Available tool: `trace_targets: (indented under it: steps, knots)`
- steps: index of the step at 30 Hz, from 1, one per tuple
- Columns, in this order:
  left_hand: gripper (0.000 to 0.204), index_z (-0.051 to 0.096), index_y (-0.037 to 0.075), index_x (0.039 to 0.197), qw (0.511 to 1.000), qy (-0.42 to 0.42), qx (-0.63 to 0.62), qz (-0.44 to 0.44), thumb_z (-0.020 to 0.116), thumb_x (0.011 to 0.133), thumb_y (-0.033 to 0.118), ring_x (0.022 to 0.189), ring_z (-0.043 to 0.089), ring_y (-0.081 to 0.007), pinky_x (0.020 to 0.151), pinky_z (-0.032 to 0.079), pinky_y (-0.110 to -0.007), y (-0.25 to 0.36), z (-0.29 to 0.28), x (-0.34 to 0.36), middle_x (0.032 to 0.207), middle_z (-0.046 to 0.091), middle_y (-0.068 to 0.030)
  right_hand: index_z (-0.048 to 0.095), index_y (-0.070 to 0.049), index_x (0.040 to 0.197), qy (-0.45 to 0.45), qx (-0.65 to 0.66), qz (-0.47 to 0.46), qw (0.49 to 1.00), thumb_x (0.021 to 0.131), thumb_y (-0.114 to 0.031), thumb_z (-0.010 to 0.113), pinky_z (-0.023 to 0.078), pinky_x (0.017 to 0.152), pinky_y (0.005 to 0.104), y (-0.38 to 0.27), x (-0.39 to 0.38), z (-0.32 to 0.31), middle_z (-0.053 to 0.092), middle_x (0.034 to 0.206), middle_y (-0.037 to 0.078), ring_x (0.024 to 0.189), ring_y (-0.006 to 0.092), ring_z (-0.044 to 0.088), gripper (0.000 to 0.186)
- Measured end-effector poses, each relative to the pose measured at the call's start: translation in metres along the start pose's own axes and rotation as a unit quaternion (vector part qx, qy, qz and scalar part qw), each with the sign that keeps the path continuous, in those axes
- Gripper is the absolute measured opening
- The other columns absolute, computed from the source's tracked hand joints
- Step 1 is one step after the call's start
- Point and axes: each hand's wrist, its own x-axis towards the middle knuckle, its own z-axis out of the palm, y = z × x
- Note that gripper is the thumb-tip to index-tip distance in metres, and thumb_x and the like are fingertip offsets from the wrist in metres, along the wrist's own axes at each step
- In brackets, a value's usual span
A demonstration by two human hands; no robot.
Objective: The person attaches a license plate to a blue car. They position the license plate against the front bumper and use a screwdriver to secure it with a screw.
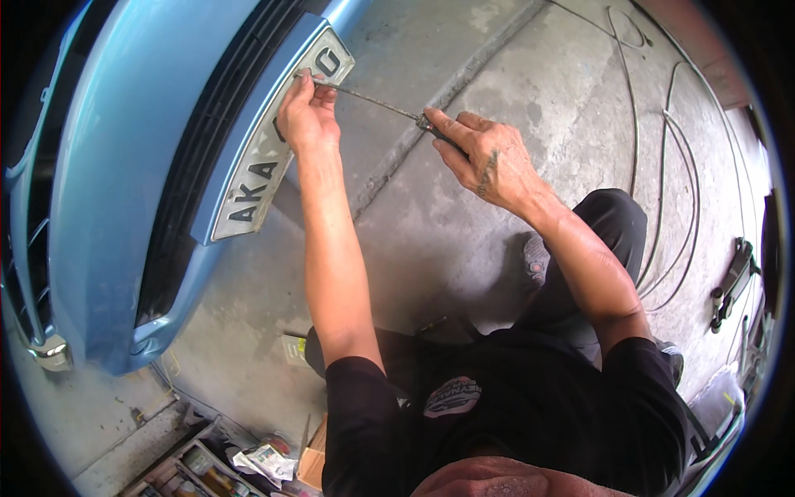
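Observation:
A screwdriver (374, 102) with a long thin metal shaft and a dark handle runs from right to left toward a white licence plate (259, 157) with dark characters. My right hand (489, 157) is closed around the handle, its index finger stretched along it. At the other end, my left hand (310, 116) pinches the shaft near its tip, right against the plate's upper part. The fingers hide the tip and any screw there. The plate sits on the front bumper (186, 282) of a light blue car, beside a black grille (199, 132).
Below left stands a tray of tools and containers (195, 468), next to a cardboard box (315, 455). Hoses or cables (665, 166) loop over the concrete floor (571, 91) at right. A floor jack (730, 286) stands at the far right. My bent knee (613, 219) is under my right forearm.

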Motion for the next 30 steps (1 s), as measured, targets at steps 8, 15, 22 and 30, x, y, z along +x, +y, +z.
trace_targets:
  steps: [8, 15, 22, 30]
  knots:
    - [0.014, 0.069, -0.007, 0.108, 1.0, 0.013, -0.011, 0.016, 0.066, 0.097, 0.001, 0.075, 0.061, -0.0204, 0.066, 0.05, -0.032, -0.003, 0.0, 0.001, 0.093, 0.068, -0.013, 0.062, 0.001, 0.139, -0.116, 0.315, 0.213, 0.918, 0.098, -0.023, 0.064, 0.045, 0.059, 0.0323, 0.001, 0.011, -0.011, 0.057, 0.069, 0.004, 0.062, 0.0129, 0.053, 0.047]
    - [0.011, 0.07, -0.007, 0.104, 0.999, 0.031, -0.005, 0.029, 0.068, 0.095, -0.001, 0.073, 0.062, -0.0194, 0.064, 0.05, -0.031, -0.004, 0.002, 0.002, 0.089, 0.068, -0.0116, 0.064, 0.001, 0.132, -0.124, 0.383, 0.254, 0.879, 0.099, -0.023, 0.062, 0.047, 0.059, 0.0333, 0.01, 0.012, -0.005, 0.065, 0.076, 0.009, 0.063, 0.0183, 0.059, 0.04]
    - [0.011, 0.07, -0.007, 0.103, 0.999, 0.035, -0.003, 0.034, 0.068, 0.094, -0.002, 0.072, 0.062, -0.0188, 0.063, 0.05, -0.031, -0.004, 0.003, 0.0, 0.088, 0.069, -0.0115, 0.064, 0.003, 0.129, -0.016, 0.047, 0.031, 0.998, 0.096, -0.023, 0.066, 0.057, 0.079, 0.0445, 0.0, -0.002, 0.008, 0.073, 0.094, 0.022, 0.088, 0.0386, 0.072, 0.042]
    - [0.011, 0.07, -0.008, 0.104, 0.999, 0.038, -0.008, 0.038, 0.069, 0.093, -0.003, 0.07, 0.062, -0.0182, 0.062, 0.051, -0.03, -0.004, 0.004, -0.001, 0.089, 0.069, -0.0114, 0.064, 0.007, 0.132, -0.075, 0.279, 0.177, 0.941, 0.1, -0.028, 0.065, 0.046, 0.059, 0.0322, 0.0, 0.005, -0.001, 0.062, 0.071, 0.007, 0.062, 0.0117, 0.054, 0.047]
